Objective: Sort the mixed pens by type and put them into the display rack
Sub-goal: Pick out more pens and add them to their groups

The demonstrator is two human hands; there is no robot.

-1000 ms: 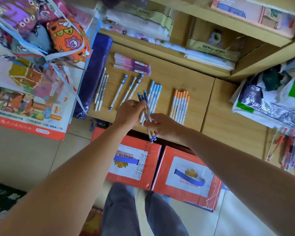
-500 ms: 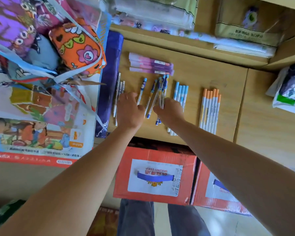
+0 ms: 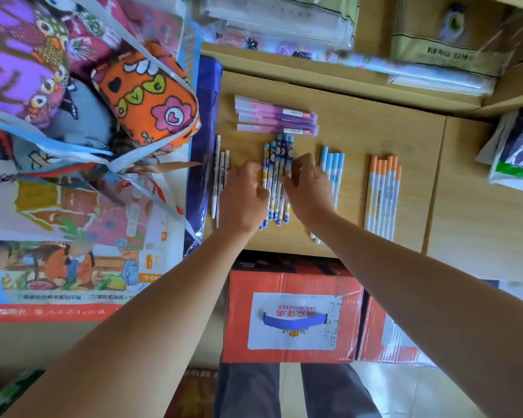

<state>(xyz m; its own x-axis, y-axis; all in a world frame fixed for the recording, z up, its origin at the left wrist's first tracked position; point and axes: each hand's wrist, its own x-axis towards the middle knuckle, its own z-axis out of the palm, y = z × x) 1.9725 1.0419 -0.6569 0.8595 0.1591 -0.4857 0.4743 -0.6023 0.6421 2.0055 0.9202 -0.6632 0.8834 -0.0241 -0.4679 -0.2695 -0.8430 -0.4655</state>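
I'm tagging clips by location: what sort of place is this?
Probably a small stationery shop or stockroom: light wooden shelves hold plastic-wrapped packs, orange-capped white pens lie grouped by type, and an orange flowered fabric pouch lies among other patterned pouches.

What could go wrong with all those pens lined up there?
The patterned blue pens between the left hand and right hand reach close to the front edge of the wooden shelf; a push could roll some off toward the red box below. The right hand also lies over the light-blue-capped pens, so it might nudge them and mix the sorted groups.
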